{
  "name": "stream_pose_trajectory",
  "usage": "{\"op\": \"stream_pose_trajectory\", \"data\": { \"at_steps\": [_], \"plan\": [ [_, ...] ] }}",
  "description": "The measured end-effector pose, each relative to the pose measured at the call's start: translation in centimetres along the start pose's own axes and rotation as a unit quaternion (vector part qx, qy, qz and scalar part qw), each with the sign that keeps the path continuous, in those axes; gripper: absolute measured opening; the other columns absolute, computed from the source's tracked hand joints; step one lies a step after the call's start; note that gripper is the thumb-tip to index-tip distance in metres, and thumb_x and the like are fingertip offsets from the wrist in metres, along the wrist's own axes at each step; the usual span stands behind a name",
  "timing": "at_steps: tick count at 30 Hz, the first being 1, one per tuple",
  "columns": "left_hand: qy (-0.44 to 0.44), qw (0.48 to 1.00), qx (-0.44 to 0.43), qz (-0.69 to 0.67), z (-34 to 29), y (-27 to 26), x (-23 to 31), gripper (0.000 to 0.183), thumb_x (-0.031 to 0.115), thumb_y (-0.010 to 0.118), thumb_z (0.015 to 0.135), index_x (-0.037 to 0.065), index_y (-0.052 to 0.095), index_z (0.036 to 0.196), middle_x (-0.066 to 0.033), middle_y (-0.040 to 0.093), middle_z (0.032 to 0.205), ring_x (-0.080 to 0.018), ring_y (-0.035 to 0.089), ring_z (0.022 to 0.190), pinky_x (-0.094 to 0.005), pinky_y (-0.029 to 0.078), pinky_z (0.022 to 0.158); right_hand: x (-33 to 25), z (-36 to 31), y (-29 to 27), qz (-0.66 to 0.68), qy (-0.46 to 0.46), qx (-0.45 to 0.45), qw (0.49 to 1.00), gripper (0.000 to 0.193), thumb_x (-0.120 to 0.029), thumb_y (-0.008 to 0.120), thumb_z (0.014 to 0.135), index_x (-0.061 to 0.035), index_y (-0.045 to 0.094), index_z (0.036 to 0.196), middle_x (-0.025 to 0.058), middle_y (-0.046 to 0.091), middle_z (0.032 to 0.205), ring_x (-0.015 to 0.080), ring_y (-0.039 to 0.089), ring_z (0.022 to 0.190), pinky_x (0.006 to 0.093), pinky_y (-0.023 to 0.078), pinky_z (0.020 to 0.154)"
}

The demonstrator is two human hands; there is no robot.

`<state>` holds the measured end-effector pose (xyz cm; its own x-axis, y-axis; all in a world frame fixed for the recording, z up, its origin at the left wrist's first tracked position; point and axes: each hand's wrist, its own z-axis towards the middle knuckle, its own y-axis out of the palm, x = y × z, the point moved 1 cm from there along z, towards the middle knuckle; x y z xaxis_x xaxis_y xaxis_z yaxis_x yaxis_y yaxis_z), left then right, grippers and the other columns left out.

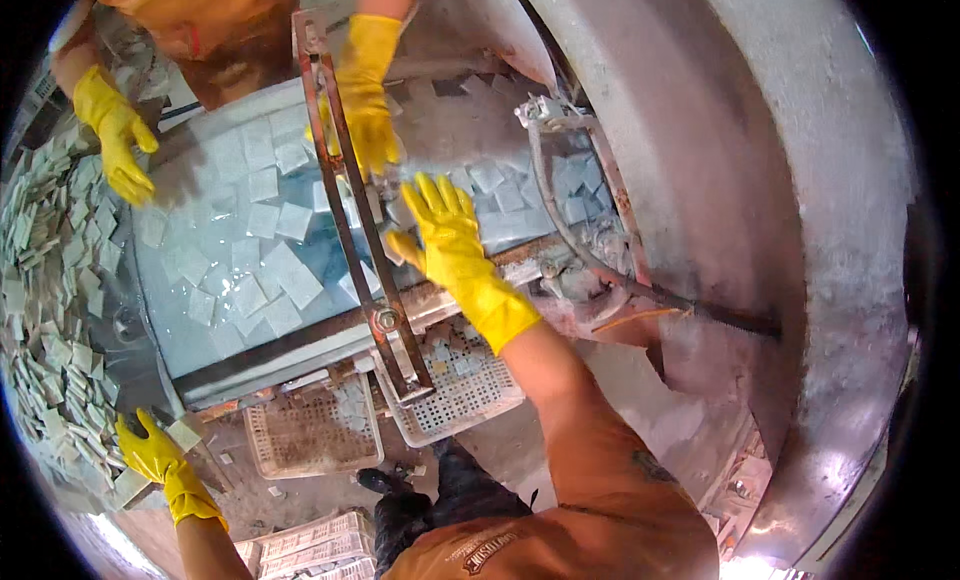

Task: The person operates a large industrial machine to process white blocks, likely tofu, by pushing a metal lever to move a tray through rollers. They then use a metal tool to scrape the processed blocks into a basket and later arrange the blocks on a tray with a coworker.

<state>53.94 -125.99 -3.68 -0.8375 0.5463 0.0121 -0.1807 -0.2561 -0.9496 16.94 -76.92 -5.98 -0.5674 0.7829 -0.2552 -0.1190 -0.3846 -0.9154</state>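
Note:
Both my hands wear yellow rubber gloves. My right hand (445, 230) is open, palm down with fingers spread, over the wet belt (180, 325) just right of a rusty metal crossbar (345, 170). Small pale square tiles (290, 275) lie scattered on the belt, some overlapping. At the lower left, my left hand (155, 455) is open beside a large heap of similar tiles (50, 310). One loose tile (184, 435) lies by its fingers. Whether its fingertips touch a tile is hard to tell.
Opposite me a co-worker in an orange apron (215, 30) reaches over the belt with yellow gloves (365, 120). Two perforated plastic baskets (315, 445) sit below the belt's near edge. A hose (560, 220) and a curved grey machine wall (740, 230) stand at right.

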Motion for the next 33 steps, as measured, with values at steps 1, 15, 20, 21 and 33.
{"op": "stream_pose_trajectory", "data": {
  "at_steps": [1,15,20,21,33],
  "plan": [
    [-0.005,1.000,-0.010,-0.003,-0.1,-0.4,0.2,0.060,0.046,0.061,0.101,-0.002,0.062,0.136,-0.0248,0.064,0.137,-0.0438,0.057,0.126,-0.0494,0.042,0.109,0.7,0.3,-0.1,0.018,-0.005,0.013,1.000,0.071,-0.051,0.066,0.092,-0.0136,0.053,0.151,0.0199,0.050,0.154,0.0449,0.043,0.142,0.0570,0.027,0.120],
    [0.006,1.000,0.024,0.006,-0.7,-0.5,0.6,0.056,0.045,0.063,0.099,0.001,0.064,0.135,-0.0232,0.065,0.135,-0.0419,0.058,0.123,-0.0501,0.043,0.106,5.9,-7.5,-2.9,-0.095,0.004,-0.018,0.995,0.071,-0.042,0.066,0.095,-0.0084,0.046,0.154,0.0234,0.047,0.156,0.0432,0.045,0.143,0.0538,0.029,0.122],
    [-0.021,1.000,0.013,-0.017,-0.7,-1.9,1.6,0.055,0.043,0.067,0.096,0.001,0.066,0.132,-0.0225,0.067,0.131,-0.0425,0.060,0.120,-0.0510,0.042,0.106,1.3,-8.6,-5.7,-0.003,0.022,0.044,0.999,0.062,-0.026,0.071,0.094,-0.0020,0.052,0.148,0.0263,0.053,0.150,0.0451,0.051,0.137,0.0534,0.036,0.117],
    [-0.017,1.000,0.017,0.010,-0.6,-1.5,1.8,0.056,0.044,0.066,0.097,0.001,0.064,0.134,-0.0221,0.066,0.133,-0.0434,0.057,0.123,-0.0525,0.040,0.108,-0.4,-7.8,-7.0,0.022,0.022,0.080,0.996,0.060,-0.021,0.072,0.093,0.0000,0.054,0.146,0.0265,0.054,0.148,0.0452,0.052,0.136,0.0523,0.038,0.116],
    [-0.056,0.998,0.029,0.016,-1.2,-1.4,2.3,0.064,0.049,0.064,0.094,0.006,0.059,0.142,-0.0204,0.057,0.148,-0.0440,0.048,0.139,-0.0559,0.025,0.122,-11.5,1.7,-4.8,0.424,0.311,-0.144,0.838,0.062,-0.025,0.081,0.089,-0.0045,0.054,0.141,0.0097,0.068,0.117,0.0246,0.065,0.103,0.0397,0.052,0.091]
  ]
}}
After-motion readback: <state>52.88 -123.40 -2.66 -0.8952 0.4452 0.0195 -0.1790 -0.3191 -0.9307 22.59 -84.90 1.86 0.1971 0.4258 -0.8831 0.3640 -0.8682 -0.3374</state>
